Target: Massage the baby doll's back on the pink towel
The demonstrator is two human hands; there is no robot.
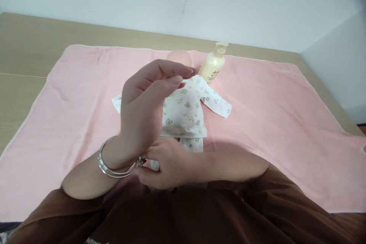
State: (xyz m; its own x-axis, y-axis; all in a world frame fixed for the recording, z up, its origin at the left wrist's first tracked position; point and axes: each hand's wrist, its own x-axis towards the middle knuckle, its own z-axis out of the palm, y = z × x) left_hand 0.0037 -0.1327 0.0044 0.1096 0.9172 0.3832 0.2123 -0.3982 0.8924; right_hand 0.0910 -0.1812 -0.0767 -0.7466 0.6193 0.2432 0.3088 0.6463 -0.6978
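My left hand is raised over the cloth, fingers held out loosely and thumb alongside, with nothing in it. Around its wrist hangs a silver bangle. My right hand reaches across below and pinches the bangle at its inner side, by a small dark detail. Behind both hands lies a small white long-sleeved top printed with green animals. Matching trousers show beneath its hem, partly hidden by my right arm. A round, smooth pinkish head shape, like a doll's, shows above the collar.
A cream pump bottle stands beside the top's shoulder, to the right. Everything rests on a pink cloth spread over a wooden table. A white wall rises behind the table's far edge.
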